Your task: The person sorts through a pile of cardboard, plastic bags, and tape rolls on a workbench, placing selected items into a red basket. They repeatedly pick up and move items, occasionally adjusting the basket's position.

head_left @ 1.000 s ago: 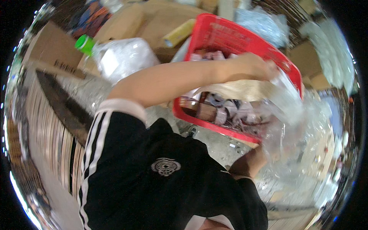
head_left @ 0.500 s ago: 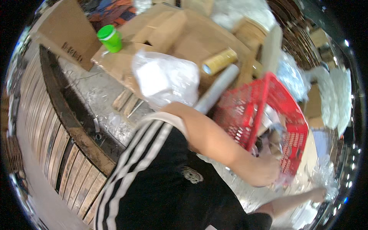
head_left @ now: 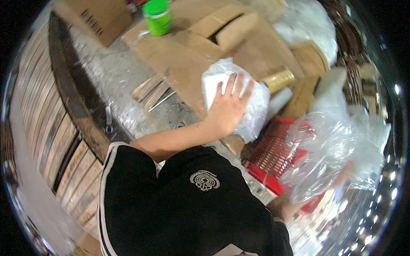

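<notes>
My left hand (head_left: 228, 106) lies with fingers spread on a white packet in a clear plastic bag (head_left: 256, 109), pressing on top of it at the cardboard-covered work surface. To the right, my right arm reaches into a large clear plastic bag (head_left: 324, 145), loose and crumpled, held up off the surface. My right hand (head_left: 343, 174) shows only blurred through the film and appears closed on it. Under this plastic stands a red perforated basket (head_left: 273, 149), partly covered by it.
A green lidded tub (head_left: 157, 19) stands on the flattened cardboard (head_left: 171, 55) at the far side. Beyond the white packet lie a yellow tape roll (head_left: 279, 81) and a grey roll (head_left: 279, 102). Wooden slats (head_left: 81, 170) run along the left; a carton (head_left: 96, 17) stands far left.
My left hand has moved from the red basket back onto the bagged white packet. My right hand has come up with the large clear plastic, which now covers much of the basket.
</notes>
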`<state>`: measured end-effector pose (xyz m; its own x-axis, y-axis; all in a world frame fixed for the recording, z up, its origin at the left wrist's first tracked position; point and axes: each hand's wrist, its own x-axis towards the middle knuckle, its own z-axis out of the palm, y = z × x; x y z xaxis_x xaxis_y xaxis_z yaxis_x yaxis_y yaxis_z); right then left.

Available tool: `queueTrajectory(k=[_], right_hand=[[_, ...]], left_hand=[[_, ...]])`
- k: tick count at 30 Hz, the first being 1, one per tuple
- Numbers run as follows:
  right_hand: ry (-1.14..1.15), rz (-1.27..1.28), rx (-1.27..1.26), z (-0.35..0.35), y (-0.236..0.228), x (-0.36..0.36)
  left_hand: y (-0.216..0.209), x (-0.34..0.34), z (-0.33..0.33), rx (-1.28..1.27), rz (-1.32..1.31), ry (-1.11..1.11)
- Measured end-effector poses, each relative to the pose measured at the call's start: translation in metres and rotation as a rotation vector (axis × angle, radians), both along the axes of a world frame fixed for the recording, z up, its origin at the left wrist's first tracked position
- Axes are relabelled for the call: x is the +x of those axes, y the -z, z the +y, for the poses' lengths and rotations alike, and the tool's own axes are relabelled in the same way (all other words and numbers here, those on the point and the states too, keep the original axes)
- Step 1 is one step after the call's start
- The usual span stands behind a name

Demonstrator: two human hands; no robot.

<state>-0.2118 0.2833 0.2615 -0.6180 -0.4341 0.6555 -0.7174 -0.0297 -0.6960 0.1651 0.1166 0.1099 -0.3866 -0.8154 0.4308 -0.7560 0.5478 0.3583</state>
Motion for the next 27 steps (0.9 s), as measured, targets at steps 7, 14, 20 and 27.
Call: queueTrajectory(k=[7, 14, 20, 27], right_hand=[[-0.722, -0.463, 0.381, -0.111, 0.208, 0.188], [-1.077, -0.622, 0.464, -0.152, 0.264, 0.260], [-0.658, -0.049, 0.030, -0.191, 0.131, 0.266], [-0.132, 0.485, -0.358, -0.268, -0.178, 0.141]], left_hand=[[0.097, 0.085, -0.036, -0.091, 0.260, -0.729], [0.186, 0.138, -0.047, 0.498, 1.276, 0.113], [0.151, 0.093, -0.043, 0.240, 0.473, -0.129], [0.093, 0.126, -0.047, -0.280, 0.286, -0.252]])
